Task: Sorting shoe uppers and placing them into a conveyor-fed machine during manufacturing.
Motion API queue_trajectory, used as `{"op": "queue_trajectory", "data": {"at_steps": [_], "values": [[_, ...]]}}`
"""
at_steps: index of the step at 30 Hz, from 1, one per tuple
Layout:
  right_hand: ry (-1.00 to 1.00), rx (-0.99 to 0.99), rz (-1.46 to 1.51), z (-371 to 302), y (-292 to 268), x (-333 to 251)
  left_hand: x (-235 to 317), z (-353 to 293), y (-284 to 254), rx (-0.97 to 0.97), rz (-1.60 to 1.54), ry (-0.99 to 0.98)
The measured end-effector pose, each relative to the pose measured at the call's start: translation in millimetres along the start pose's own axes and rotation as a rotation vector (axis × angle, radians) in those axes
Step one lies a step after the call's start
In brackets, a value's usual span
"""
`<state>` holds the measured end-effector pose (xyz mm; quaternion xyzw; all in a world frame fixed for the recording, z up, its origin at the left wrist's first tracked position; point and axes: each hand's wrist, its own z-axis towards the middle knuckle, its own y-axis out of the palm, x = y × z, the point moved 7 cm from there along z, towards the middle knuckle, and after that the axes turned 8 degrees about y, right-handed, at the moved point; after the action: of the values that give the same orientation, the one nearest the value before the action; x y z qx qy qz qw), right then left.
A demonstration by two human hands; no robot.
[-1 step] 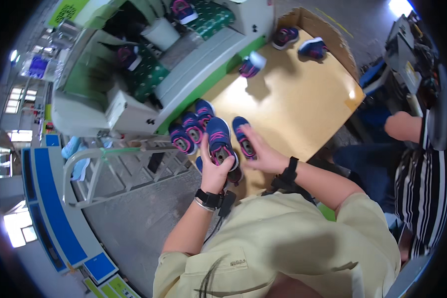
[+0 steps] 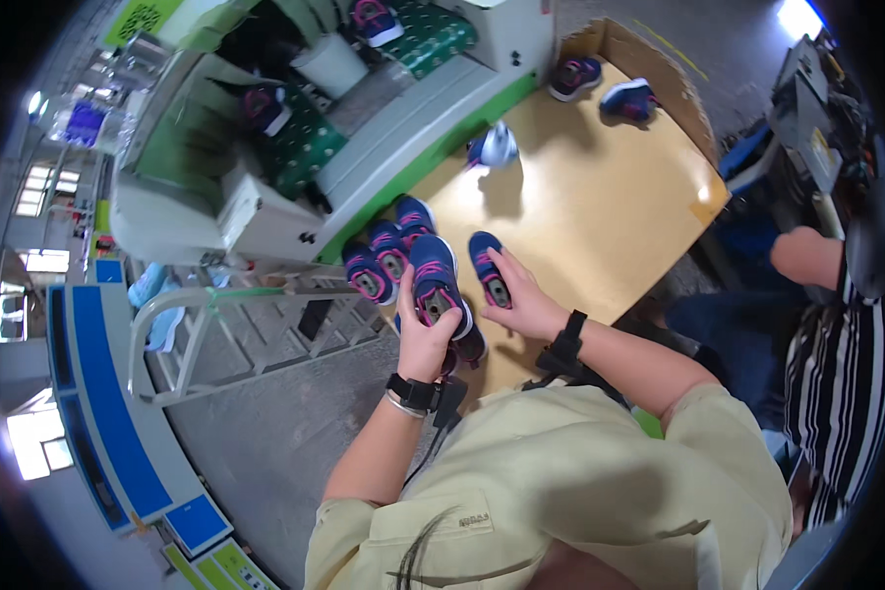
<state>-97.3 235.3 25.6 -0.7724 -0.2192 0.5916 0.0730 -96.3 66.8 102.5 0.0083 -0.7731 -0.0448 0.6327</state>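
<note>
My left hand (image 2: 426, 339) is closed around the heel end of a navy sneaker (image 2: 429, 261) with pink laces and a white sole, held toe away from me. My right hand (image 2: 531, 307) grips a second navy sneaker (image 2: 484, 256) beside it, its thumb and fingers around the heel end. Part of another shoe (image 2: 472, 346) shows just under the left one. Left of my hands, several matching sneakers (image 2: 388, 251) stand in a row at the table's edge. Farther off, a blurred navy-and-white sneaker (image 2: 492, 146) is near the green strip.
The tan table (image 2: 580, 216) has a cardboard edging (image 2: 659, 74) at its far right, with two sneakers (image 2: 600, 88) by it. Beyond stands a pale machine (image 2: 403, 118) holding shoes on green dotted surfaces. A metal rack (image 2: 256, 344) is at left; another person's arm (image 2: 806, 258) at right.
The blurred sneaker near the green strip has turned, showing more white. My right-hand fingers have shifted slightly on their shoe. The whole view has moved a little.
</note>
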Motion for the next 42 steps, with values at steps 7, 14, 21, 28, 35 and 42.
{"op": "queue_trajectory", "data": {"at_steps": [7, 14, 21, 28, 35, 42], "values": [[-0.210, 0.122, -0.231, 10.9, 27.6, 8.8, 68.6, 39.5, -47.5, 0.208, 0.052, 0.310], [0.031, -0.194, 0.189, 3.0, -45.7, -29.6, 170.0, 161.4, -88.5, 0.431, 0.323, 0.614], [-0.409, 0.380, 0.078, 67.0, -172.0, -173.1, 161.0, 220.9, -121.0, 0.768, 0.735, 0.706], [-0.714, 0.723, -0.227, 246.0, -178.1, -215.7, 96.7, 154.9, 43.2, -0.184, 1.342, 0.899], [-0.612, 1.026, -0.176, 221.4, -206.9, -112.3, -7.7, 175.1, 3.9, -0.226, 1.294, 0.421], [0.049, 0.769, -0.877, 203.6, -330.8, 103.1, -42.8, 196.2, 4.6, -0.396, 1.234, 0.092]]}}
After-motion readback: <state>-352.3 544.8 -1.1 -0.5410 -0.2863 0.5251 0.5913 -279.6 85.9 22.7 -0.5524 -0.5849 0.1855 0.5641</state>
